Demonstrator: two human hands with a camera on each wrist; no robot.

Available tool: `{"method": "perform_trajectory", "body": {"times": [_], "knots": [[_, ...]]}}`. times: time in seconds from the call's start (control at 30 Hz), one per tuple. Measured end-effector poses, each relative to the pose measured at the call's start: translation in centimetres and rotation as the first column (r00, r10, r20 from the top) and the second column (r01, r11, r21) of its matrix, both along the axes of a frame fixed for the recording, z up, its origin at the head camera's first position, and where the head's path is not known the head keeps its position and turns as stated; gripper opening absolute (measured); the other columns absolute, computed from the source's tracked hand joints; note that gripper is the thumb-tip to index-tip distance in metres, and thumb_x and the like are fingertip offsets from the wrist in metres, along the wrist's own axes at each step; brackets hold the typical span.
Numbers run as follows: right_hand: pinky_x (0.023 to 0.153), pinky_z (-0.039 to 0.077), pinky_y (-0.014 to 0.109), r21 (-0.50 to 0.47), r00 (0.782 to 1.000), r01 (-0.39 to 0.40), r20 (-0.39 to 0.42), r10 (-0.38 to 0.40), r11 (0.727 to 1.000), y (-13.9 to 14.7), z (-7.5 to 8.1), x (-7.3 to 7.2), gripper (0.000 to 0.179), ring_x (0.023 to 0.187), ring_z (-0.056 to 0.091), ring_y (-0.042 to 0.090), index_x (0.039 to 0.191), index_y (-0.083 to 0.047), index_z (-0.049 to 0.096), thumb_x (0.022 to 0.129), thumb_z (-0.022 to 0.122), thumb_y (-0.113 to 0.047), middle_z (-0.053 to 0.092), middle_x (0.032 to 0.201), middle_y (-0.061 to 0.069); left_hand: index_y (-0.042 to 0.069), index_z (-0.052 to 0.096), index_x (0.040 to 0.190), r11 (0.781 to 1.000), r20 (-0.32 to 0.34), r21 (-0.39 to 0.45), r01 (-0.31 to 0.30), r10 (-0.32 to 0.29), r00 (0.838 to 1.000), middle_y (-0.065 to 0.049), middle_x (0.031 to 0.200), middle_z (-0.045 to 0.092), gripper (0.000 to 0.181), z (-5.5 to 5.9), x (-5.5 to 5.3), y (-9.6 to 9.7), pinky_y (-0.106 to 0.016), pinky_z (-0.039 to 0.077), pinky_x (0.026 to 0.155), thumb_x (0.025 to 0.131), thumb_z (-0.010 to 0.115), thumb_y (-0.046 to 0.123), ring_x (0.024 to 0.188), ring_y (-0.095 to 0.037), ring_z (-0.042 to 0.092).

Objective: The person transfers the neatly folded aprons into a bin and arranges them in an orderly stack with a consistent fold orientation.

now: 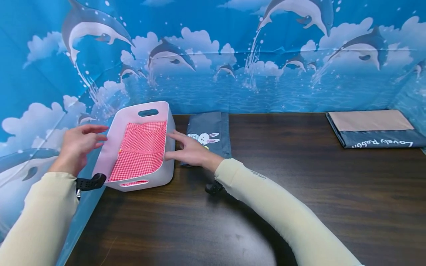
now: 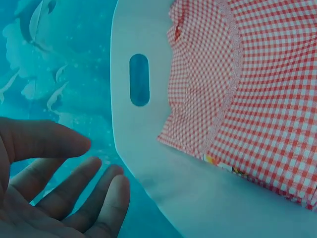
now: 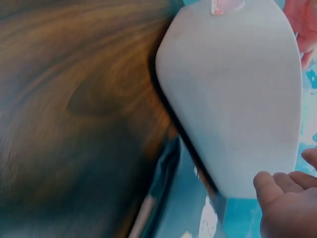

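Observation:
A white plastic basket (image 1: 168,171) with handle slots stands at the left of the table. Inside lies a folded red-and-white gingham cloth (image 1: 143,144) with a lace-like trim, plain in the left wrist view. My left hand (image 1: 80,147) hovers just left of the basket, fingers loosely extended and apart from the wall (image 2: 141,148). On the other side, my right hand (image 1: 193,149) has its thumb and fingers spread at the right wall (image 3: 233,99); whether the fingertips touch it, I cannot tell. Neither hand holds anything.
Behind my right hand lies a folded dark blue fabric item (image 1: 217,127) with a white rabbit print, close beside the basket. A folded dark-and-beige item (image 1: 372,127) marked "Lovely Rabbit" sits at the far right. A dolphin-print curtain (image 1: 206,85) borders the dark wooden table (image 1: 266,155).

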State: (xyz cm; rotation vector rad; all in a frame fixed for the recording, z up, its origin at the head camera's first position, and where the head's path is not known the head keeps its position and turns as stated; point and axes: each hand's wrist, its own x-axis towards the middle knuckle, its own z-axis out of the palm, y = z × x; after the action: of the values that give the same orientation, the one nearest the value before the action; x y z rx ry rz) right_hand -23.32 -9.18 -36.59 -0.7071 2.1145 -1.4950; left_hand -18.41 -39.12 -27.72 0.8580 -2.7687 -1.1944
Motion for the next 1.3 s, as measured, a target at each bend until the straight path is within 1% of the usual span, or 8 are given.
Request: {"method": "perform_trajectory", "body": {"times": [0.2,0.4,0.6,0.73,0.87,1.0,1.1,1.3], "knots": [[0.128,0.039,0.053,0.046,0.999,0.043,-0.021,-0.042,0.998,3.5,-0.4,-1.0,0.087,0.165,0.029,0.026,0.168,-0.029,0.040,0.091,0.078,-0.040,0.022,0.181,-0.007,0.001,0.043,0.163,0.989,-0.035,-0.119,0.093,-0.098,0.995,-0.031,0.169,0.035,0.055,-0.1,-0.6,2.3,-0.066,0.044,0.119,0.109,0.053,0.013,0.149,-0.052,0.043],[0.127,0.041,0.052,0.051,0.991,0.134,-0.016,-0.133,0.990,8.4,-1.3,-2.5,0.080,0.162,0.036,0.032,0.165,-0.029,0.045,0.093,0.077,-0.038,0.025,0.180,-0.006,0.000,0.050,0.158,0.969,-0.064,-0.161,0.185,-0.197,0.978,-0.033,0.165,0.041,0.054,0.0,-1.3,5.4,-0.073,0.045,0.114,0.107,0.058,0.015,0.149,-0.056,0.040],[0.129,0.037,0.055,0.149,0.977,0.197,-0.106,-0.183,0.969,12.5,-1.8,-3.1,0.076,0.163,0.035,0.035,0.165,-0.025,0.046,0.096,0.075,-0.040,0.026,0.180,0.001,0.001,0.056,0.153,0.927,-0.051,-0.213,0.308,-0.325,0.944,-0.033,0.154,0.053,0.049,0.2,-1.7,7.9,-0.046,0.058,0.090,0.107,0.060,0.018,0.130,-0.051,0.058],[0.130,0.033,0.060,0.285,0.954,0.184,-0.282,-0.101,0.941,14.3,-2.7,-3.0,0.076,0.165,0.029,0.036,0.164,-0.020,0.047,0.098,0.075,-0.043,0.025,0.180,0.008,0.002,0.054,0.154,0.891,-0.005,-0.230,0.391,-0.403,0.915,-0.033,0.149,0.057,0.051,0.0,-1.7,9.0,-0.055,0.058,0.094,0.107,0.062,0.019,0.129,-0.051,0.061],[0.131,0.032,0.058,0.452,0.905,0.148,-0.421,0.063,0.880,15.3,-4.0,-2.4,0.079,0.167,0.024,0.035,0.164,-0.021,0.047,0.098,0.074,-0.053,0.023,0.181,0.010,0.000,0.048,0.157,0.849,0.044,-0.252,0.465,-0.470,0.882,-0.035,0.152,0.054,0.056,-0.6,-2.1,9.9,-0.063,0.058,0.097,0.106,0.063,0.019,0.131,-0.054,0.060],[0.133,0.030,0.054,0.595,0.876,0.082,-0.426,0.226,0.800,15.3,-5.3,-1.8,0.083,0.168,0.019,0.033,0.167,-0.025,0.042,0.098,0.069,-0.064,0.021,0.181,0.010,-0.002,0.045,0.158,0.813,0.095,-0.253,0.525,-0.519,0.850,-0.033,0.160,0.048,0.060,-1.2,-2.6,10.7,-0.065,0.056,0.102,0.105,0.064,0.019,0.135,-0.054,0.058],[0.133,0.029,0.054,0.652,0.874,0.048,-0.394,0.284,0.757,15.2,-5.9,-1.5,0.085,0.169,0.018,0.031,0.169,-0.028,0.037,0.099,0.065,-0.067,0.020,0.181,0.010,-0.002,0.044,0.158,0.793,0.129,-0.244,0.558,-0.543,0.830,-0.033,0.160,0.047,0.060,-1.5,-2.8,11.0,-0.065,0.055,0.104,0.105,0.064,0.018,0.136,-0.054,0.057],[0.133,0.029,0.053,0.664,0.860,0.063,-0.415,0.298,0.745,15.2,-6.3,-1.2,0.082,0.169,0.016,0.030,0.169,-0.025,0.037,0.101,0.064,-0.063,0.020,0.181,0.011,-0.001,0.046,0.158,0.761,0.176,-0.261,0.595,-0.568,0.804,-0.034,0.154,0.052,0.059,-1.7,-2.8,11.4,-0.065,0.057,0.101,0.106,0.065,0.018,0.134,-0.054,0.059]]}}
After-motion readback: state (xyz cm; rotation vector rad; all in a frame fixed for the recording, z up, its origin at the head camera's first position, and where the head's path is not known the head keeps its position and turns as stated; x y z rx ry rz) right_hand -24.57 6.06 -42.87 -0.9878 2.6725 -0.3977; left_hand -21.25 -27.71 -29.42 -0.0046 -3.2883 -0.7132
